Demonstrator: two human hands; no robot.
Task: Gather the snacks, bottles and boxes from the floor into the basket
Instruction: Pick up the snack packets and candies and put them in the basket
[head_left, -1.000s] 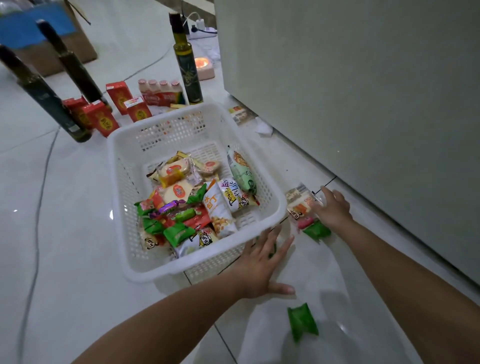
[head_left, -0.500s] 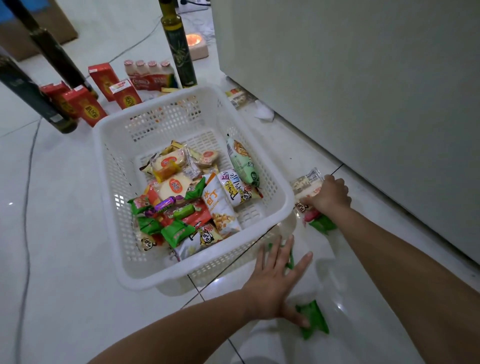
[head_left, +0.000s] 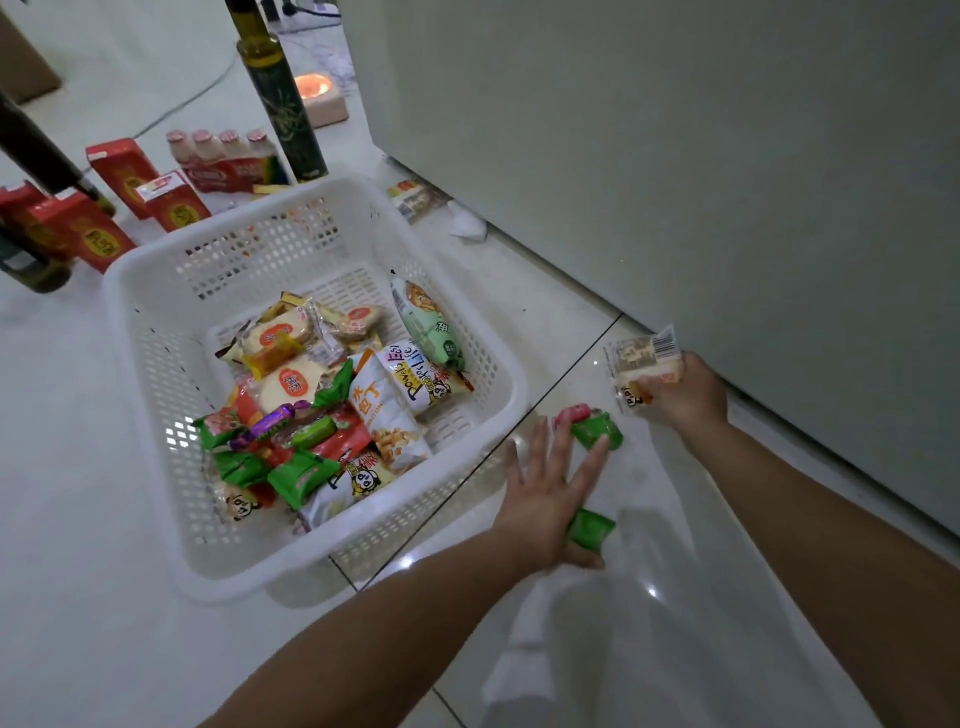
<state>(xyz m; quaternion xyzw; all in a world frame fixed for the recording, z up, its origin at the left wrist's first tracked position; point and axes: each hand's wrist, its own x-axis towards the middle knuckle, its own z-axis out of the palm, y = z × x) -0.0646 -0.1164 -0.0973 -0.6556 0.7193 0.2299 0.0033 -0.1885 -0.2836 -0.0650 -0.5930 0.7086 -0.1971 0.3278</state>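
A white perforated basket (head_left: 156, 364) stands on the floor with several snack packets inside. To its right, my left hand (head_left: 545, 488) lies flat with fingers spread on the tiles, its fingertips touching a green packet (head_left: 597, 431) next to a pink one (head_left: 574, 414). Another green packet (head_left: 589, 527) lies by its thumb. My right hand (head_left: 685, 395) grips pale snack packets (head_left: 641, 358) lifted slightly off the floor, close to the wall.
Behind the basket stand red boxes (head_left: 122, 174), a pack of small bottles (head_left: 223, 158) and a dark tall bottle (head_left: 283, 104). More dark bottles (head_left: 36, 150) stand at left. A packet (head_left: 415, 195) lies by the white wall (head_left: 675, 156).
My right hand has lifted the pale packets off the green and pink ones. My left hand has slid forward to the green packet; the view has moved closer.
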